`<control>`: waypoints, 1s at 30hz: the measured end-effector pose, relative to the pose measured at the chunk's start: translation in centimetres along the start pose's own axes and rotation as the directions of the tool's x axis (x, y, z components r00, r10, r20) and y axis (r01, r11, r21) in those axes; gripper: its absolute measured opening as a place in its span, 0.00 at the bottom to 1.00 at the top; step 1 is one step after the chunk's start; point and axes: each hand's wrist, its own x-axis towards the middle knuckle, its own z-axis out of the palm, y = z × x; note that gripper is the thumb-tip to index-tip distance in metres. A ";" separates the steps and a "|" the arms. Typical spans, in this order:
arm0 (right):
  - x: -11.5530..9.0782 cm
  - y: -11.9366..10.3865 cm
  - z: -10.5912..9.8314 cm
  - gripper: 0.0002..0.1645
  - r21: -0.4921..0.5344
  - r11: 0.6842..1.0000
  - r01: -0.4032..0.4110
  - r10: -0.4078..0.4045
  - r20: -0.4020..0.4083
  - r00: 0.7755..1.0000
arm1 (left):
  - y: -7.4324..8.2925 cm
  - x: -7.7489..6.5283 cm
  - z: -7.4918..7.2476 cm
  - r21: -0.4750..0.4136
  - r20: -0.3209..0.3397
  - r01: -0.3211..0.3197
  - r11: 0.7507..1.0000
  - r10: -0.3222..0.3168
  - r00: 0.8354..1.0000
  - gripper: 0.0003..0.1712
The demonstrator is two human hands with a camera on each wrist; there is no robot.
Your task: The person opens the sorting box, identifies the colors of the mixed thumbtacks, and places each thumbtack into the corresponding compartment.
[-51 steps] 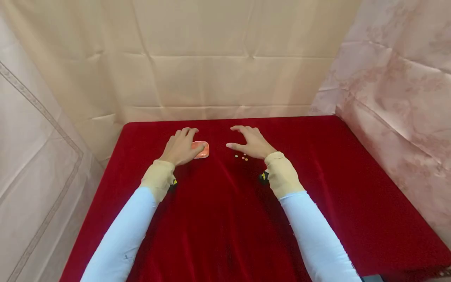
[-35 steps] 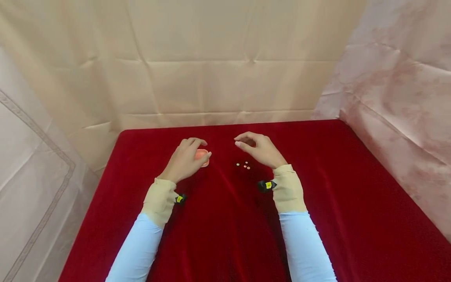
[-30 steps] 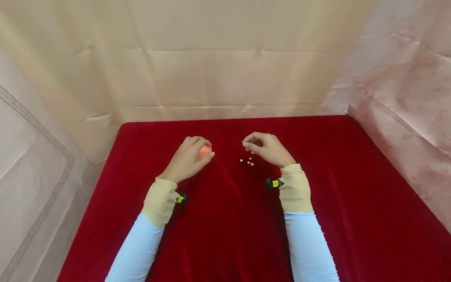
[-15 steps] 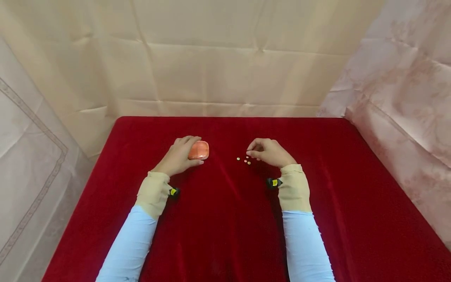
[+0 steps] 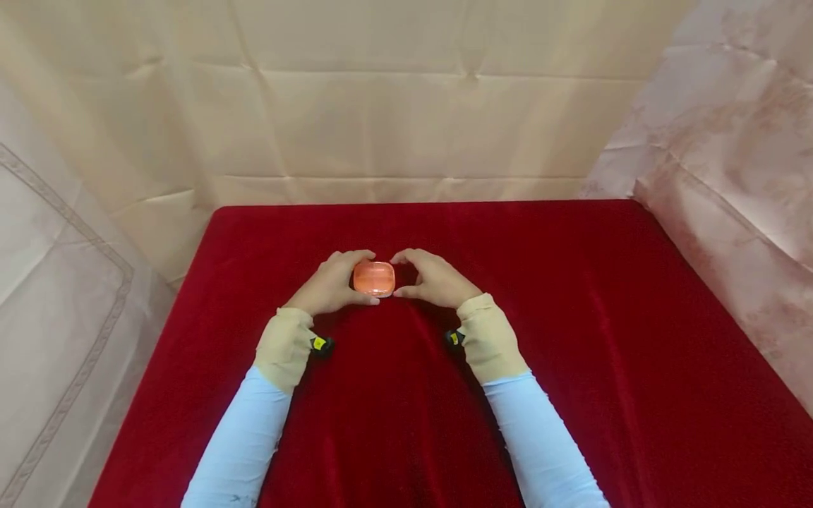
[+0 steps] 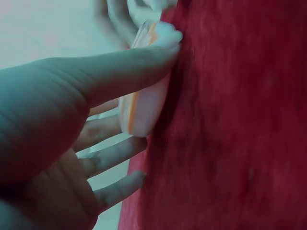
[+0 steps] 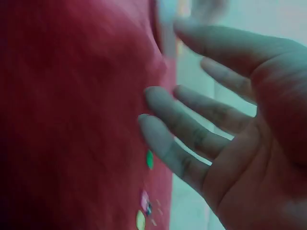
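A small box with a see-through orange lid (image 5: pixel 375 279) and a pale base (image 6: pixel 147 108) stands near the middle of the red cloth. My left hand (image 5: pixel 330 283) holds it from the left, thumb along the near side and fingers behind. My right hand (image 5: pixel 438 281) is at the box's right end, thumb and fingers spread apart, with the fingertips right by its edge. In the right wrist view those fingers hold nothing, and the thumb overlaps the box's end. Several small coloured discs, among them a green one (image 7: pixel 150 159), lie below that hand; the head view hides them.
Red velvety cloth (image 5: pixel 406 423) covers the table. A beige curtain (image 5: pixel 406 106) hangs behind its far edge, with pale cloth walls to the left and a pink-patterned wall (image 5: pixel 743 155) on the right.
My right hand has gone from beside the small discs leftward to the box, its fingertips parting. The left hand has taken hold of the box and shifted it slightly right.
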 end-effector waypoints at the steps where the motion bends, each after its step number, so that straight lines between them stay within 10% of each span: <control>1: 0.1 -0.1 0.3 0.34 0.002 1.000 0.010 -0.010 0.006 1.000 | 0.3 0.0 0.1 -0.012 0.019 -0.011 1.000 0.011 1.000 0.48; 20: -1.8 -2.5 -0.1 0.26 -0.032 0.998 0.059 -0.051 0.201 0.978 | 3.7 -1.1 0.2 0.080 0.299 -0.185 0.980 0.153 0.942 0.45; 30: -1.8 -2.7 0.0 0.28 -0.028 0.998 0.054 -0.046 0.236 0.971 | 2.8 -1.5 0.3 0.097 0.317 -0.215 0.972 0.175 0.932 0.41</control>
